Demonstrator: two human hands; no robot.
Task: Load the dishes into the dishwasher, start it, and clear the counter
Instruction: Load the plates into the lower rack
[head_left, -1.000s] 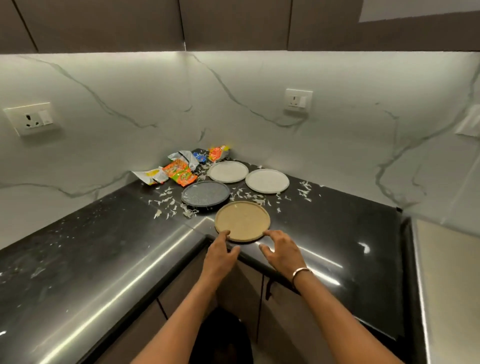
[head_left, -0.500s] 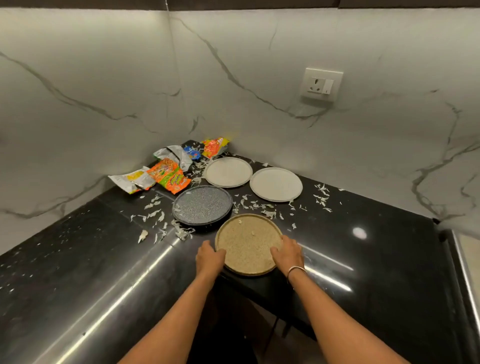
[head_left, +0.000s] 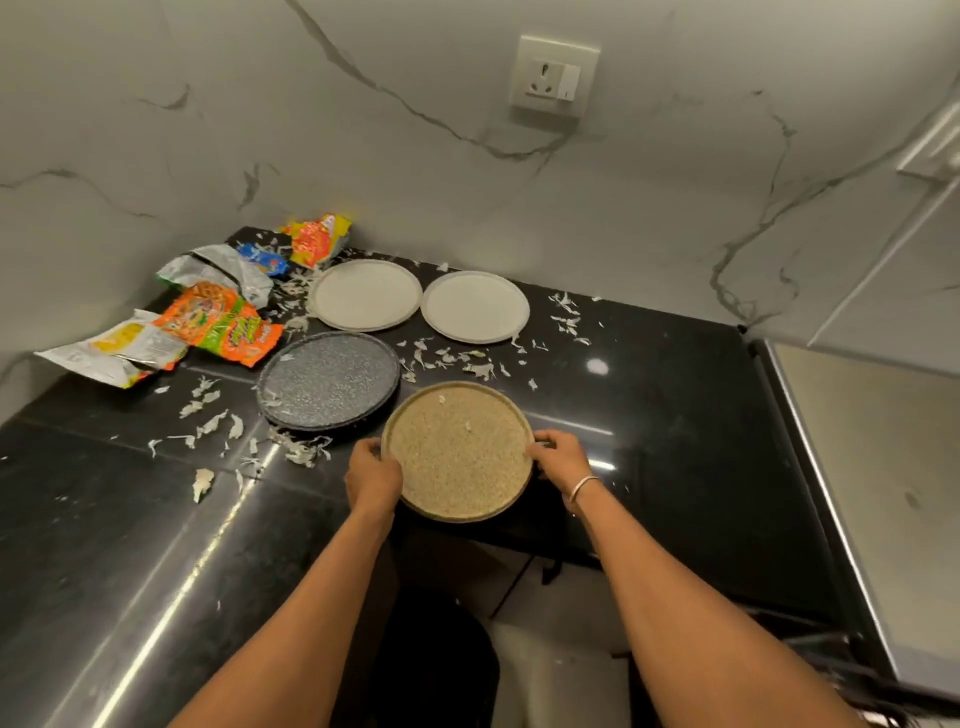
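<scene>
The left hand is curled over the left rim of the tan plate, set at the front edge of the black counter, and the right rim is pinched by the right hand; the plate is judged stiff, breakable and fairly heavy, so opposite rims are best gripped.

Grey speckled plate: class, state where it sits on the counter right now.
In the head view the grey speckled plate lies left of centre, just behind-left of the tan plate and beside the orange wrapper.

One tan plate, one grey plate, two white plates, five snack wrappers, one wall socket.
</scene>
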